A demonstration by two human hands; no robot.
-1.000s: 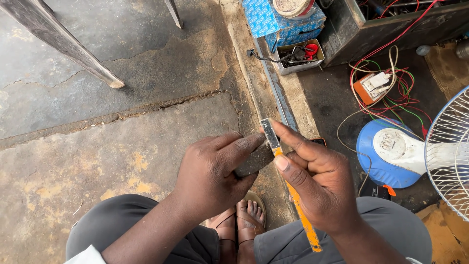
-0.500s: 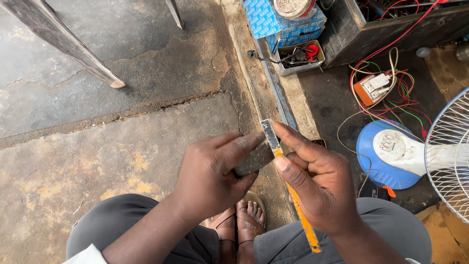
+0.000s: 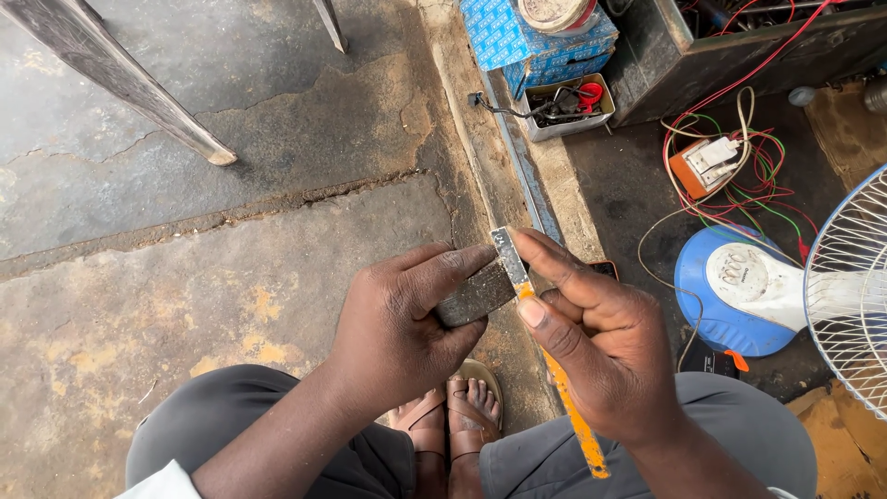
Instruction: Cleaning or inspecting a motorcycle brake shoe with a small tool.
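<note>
The person sits low, knees apart, sandalled feet (image 3: 462, 416) on the cracked concrete floor (image 3: 185, 305) just below the hands. The right hand (image 3: 605, 346) is closed around an orange-handled blade (image 3: 517, 268), thumb and forefinger pinching it near the bare metal end, the handle running down past the wrist. The left hand (image 3: 397, 323) is clamped on a small dark block (image 3: 476, 296), its edge pressed against the blade's side. Both sets of fingertips lie right beside the metal; if the block skids off the narrow strip, I judge the edge could catch the left forefinger or the right thumb. Beyond, a blue and white fan base (image 3: 739, 291) and loose coloured wires (image 3: 758, 176) lie near the right knee, and a shifting foot might snag them. Farther off stands a small tray of parts (image 3: 559, 109) beside blue boxes (image 3: 531, 42).
</note>
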